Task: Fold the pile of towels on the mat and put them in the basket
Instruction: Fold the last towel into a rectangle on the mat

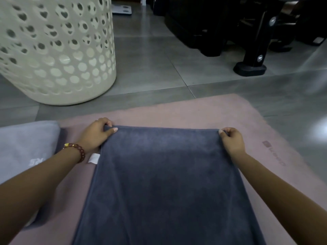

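Observation:
A dark blue-grey towel lies spread lengthwise on the pink mat, running from the bottom edge up to the middle of the view. My left hand pinches its far left corner and my right hand pinches its far right corner; both corners sit low over the mat. A light grey towel pile lies at the left on the mat, beside my left forearm. The cream perforated basket stands on the floor at the upper left, beyond the mat.
Grey floor tiles stretch beyond the mat. Black equipment with a footed leg stands at the upper right. A small white label sticks out at the towel's left edge. A flat grey scale lies behind the basket.

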`<state>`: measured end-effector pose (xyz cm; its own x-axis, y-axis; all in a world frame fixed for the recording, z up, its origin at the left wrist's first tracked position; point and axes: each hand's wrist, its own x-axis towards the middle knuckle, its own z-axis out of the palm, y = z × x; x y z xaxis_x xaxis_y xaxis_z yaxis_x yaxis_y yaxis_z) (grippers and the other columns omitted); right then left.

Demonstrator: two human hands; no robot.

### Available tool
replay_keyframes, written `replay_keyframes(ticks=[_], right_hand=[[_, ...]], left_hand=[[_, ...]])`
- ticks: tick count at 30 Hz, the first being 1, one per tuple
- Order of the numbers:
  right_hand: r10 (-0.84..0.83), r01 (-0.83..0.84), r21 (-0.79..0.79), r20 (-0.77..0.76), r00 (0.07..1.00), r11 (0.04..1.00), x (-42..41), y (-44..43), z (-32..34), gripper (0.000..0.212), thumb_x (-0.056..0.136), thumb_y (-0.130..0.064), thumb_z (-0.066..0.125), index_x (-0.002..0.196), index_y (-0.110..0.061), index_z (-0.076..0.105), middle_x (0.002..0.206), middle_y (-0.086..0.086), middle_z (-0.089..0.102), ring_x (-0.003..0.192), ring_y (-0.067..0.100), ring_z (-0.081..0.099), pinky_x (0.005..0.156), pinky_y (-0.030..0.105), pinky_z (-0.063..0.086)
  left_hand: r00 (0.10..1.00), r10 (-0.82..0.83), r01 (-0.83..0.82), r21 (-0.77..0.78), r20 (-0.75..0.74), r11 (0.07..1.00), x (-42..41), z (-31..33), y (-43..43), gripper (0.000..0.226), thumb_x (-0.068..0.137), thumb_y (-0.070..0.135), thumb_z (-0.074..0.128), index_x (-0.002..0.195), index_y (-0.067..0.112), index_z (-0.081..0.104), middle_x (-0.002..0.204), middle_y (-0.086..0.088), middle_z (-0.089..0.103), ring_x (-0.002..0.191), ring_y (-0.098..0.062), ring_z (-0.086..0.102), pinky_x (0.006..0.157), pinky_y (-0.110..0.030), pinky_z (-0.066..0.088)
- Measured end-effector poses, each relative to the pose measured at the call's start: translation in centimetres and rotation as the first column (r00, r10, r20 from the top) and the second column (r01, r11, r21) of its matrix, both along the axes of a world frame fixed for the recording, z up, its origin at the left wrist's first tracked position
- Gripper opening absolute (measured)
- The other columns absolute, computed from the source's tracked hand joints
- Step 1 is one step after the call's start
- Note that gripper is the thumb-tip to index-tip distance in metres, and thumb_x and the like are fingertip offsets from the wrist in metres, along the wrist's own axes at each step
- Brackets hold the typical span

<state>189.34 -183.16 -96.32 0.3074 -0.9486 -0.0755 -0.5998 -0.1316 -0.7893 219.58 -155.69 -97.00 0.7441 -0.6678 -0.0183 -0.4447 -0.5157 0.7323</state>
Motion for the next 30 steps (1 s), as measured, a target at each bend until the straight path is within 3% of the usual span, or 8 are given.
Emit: replay_keyframes(ticks=[3,8,11,13,17,21,24,30], right_hand=[[-0.137,0.106,0.184,0.164,0.977,0.977,0.2,-0.5,0.4,0.037,0.092,-0.01,0.053,0.057,-0.018,0.041,0.06,0.0,0.037,0.058,0.013,0.031,0.055,0.025,0.032],[-0.291,0.208,0.301,0.263,0.92,0.931,0.4,-0.9,-0.1,0.028,0.09,-0.017,0.06,0.063,-0.018,0.054,0.065,-0.004,0.05,0.062,0.01,0.043,0.062,0.021,0.041],[-0.31,0.241,0.292,0.218,0.926,0.926,0.6,-1.0,0.0,0.018,0.088,-0.021,0.063,0.07,-0.016,0.061,0.073,-0.001,0.059,0.076,0.019,0.056,0.074,0.027,0.043],[-0.199,0.199,0.061,-0.012,0.98,0.978,0.9,-0.7,0.5,0.007,0.087,-0.02,0.062,0.085,-0.014,0.064,0.088,0.007,0.064,0.094,0.029,0.059,0.078,0.029,0.041],[0.132,-0.368,-0.484,-0.453,0.882,0.794,2.2,3.5,1.1,0.043,0.087,-0.033,0.043,0.126,-0.017,0.053,0.135,0.014,0.047,0.124,0.034,0.043,0.101,0.042,0.027],[0.595,-0.871,-0.113,-0.688,0.416,0.479,2.2,9.8,-0.2,0.074,0.081,-0.071,0.009,0.147,-0.04,0.017,0.158,-0.011,0.012,0.146,0.021,0.005,0.112,0.06,0.001],[0.615,-0.921,-0.085,-0.72,0.321,0.38,-2.0,9.3,-1.1,0.071,0.078,-0.075,-0.005,0.144,-0.05,-0.006,0.154,-0.025,-0.012,0.143,0.013,-0.017,0.11,0.059,-0.012],[0.443,-0.705,-0.07,-0.733,0.516,0.706,-6.2,6.4,-0.8,0.064,0.081,-0.074,0.001,0.142,-0.053,-0.005,0.153,-0.025,-0.012,0.146,0.016,-0.009,0.114,0.055,0.001]], left_hand=[[0.987,0.097,-0.12,-0.186,-0.13,0.975,-0.2,0.0,-0.2,0.026,0.083,0.007,0.068,0.068,0.018,0.049,0.073,-0.003,0.054,0.068,-0.013,0.046,0.056,-0.01,0.038],[0.951,0.251,-0.291,-0.252,-0.18,0.923,-0.7,-0.7,-1.2,0.025,0.079,0.009,0.072,0.064,0.02,0.055,0.067,0.001,0.057,0.064,-0.013,0.051,0.062,-0.022,0.044],[0.953,0.275,-0.294,-0.178,-0.126,0.939,-0.5,-0.9,-1.8,0.018,0.077,0.015,0.075,0.07,0.016,0.059,0.079,-0.009,0.064,0.078,-0.025,0.059,0.075,-0.031,0.047],[0.962,0.256,-0.253,-0.042,0.095,0.967,-1.0,-0.3,-1.9,0.014,0.079,0.02,0.073,0.083,0.012,0.062,0.094,-0.013,0.065,0.091,-0.031,0.059,0.083,-0.037,0.043],[0.803,-0.076,-0.011,0.142,0.591,0.99,-4.1,0.9,-2.3,0.03,0.085,0.029,0.055,0.113,0.019,0.06,0.127,-0.015,0.052,0.115,-0.033,0.051,0.097,-0.044,0.028],[0.573,-0.617,0.423,0.451,0.539,0.786,-7.9,-1.4,-1.9,0.063,0.095,0.057,0.016,0.136,0.022,0.048,0.146,-0.006,0.042,0.134,-0.026,0.04,0.106,-0.052,0.028],[0.551,-0.684,0.424,0.546,0.477,0.723,-7.4,-2.6,0.6,0.067,0.092,0.061,0.004,0.147,0.029,0.025,0.154,0.001,0.025,0.14,-0.025,0.024,0.107,-0.058,0.022],[0.717,-0.513,0.294,0.462,0.473,0.837,-6.1,-2.0,2.7,0.077,0.087,0.068,0.001,0.146,0.028,0.028,0.154,-0.001,0.026,0.142,-0.031,0.021,0.114,-0.042,0.014]])
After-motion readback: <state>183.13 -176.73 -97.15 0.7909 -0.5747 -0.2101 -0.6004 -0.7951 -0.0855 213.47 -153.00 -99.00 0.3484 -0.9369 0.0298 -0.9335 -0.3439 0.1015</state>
